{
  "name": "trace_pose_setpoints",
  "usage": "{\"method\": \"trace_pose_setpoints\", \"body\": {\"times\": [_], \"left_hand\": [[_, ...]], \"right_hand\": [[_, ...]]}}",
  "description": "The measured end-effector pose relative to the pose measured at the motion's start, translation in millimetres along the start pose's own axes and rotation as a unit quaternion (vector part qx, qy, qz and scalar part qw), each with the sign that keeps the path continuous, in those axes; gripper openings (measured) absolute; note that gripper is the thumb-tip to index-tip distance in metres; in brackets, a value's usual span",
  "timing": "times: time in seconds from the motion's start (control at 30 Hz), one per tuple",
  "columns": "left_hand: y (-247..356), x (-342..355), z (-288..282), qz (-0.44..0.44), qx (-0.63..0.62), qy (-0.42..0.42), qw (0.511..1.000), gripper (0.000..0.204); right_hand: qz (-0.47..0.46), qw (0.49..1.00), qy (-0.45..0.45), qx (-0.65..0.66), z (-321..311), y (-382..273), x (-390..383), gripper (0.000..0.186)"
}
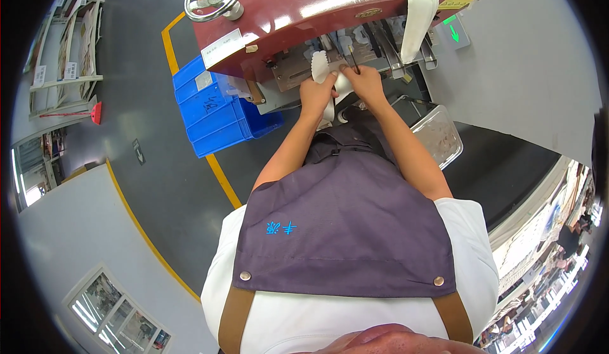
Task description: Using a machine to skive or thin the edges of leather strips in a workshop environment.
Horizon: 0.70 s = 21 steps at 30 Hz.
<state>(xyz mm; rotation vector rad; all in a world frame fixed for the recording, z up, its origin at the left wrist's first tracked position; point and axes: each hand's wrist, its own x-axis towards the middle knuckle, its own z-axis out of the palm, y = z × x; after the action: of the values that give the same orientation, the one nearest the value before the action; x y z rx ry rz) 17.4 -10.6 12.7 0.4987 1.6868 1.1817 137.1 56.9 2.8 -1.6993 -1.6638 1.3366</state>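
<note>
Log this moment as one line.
left hand: holding white scalloped strip; right hand: close beside it, grip unclear; maroon machine: beyond both hands; blue bin: at machine's left

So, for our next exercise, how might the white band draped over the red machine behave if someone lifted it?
The white band would probably be floppy, since it bends over the rounded top of the red machine. It may be light for its length, as it looks thin. It might slide easily, because the machine's surface looks glossy.
</note>
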Motion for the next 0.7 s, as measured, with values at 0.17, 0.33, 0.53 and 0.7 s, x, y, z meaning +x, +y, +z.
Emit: {"method": "trace_pose_setpoints", "body": {"times": [0.17, 0.33, 0.53, 0.7], "left_hand": [[-0.4, 1.7, -3.9, -0.005, -0.002, -0.021, 1.0, 0.026], [5.3, 4.1, -2.0, 0.007, -0.022, -0.011, 1.0, 0.024], [7.7, 2.7, 0.0, 0.01, -0.006, 0.008, 1.0, 0.025], [4.7, 3.7, -0.2, 0.035, 0.004, 0.016, 0.999, 0.027]], "right_hand": [[-0.003, 1.0, -0.012, -0.012, -0.6, -4.7, -5.3, 0.043], [0.012, 1.0, -0.001, 0.0, 0.7, -6.5, 0.1, 0.042], [0.004, 0.998, 0.008, -0.059, 4.5, -3.9, 5.1, 0.047], [0.015, 0.998, -0.029, -0.055, -0.1, -2.9, 6.1, 0.051]]}}
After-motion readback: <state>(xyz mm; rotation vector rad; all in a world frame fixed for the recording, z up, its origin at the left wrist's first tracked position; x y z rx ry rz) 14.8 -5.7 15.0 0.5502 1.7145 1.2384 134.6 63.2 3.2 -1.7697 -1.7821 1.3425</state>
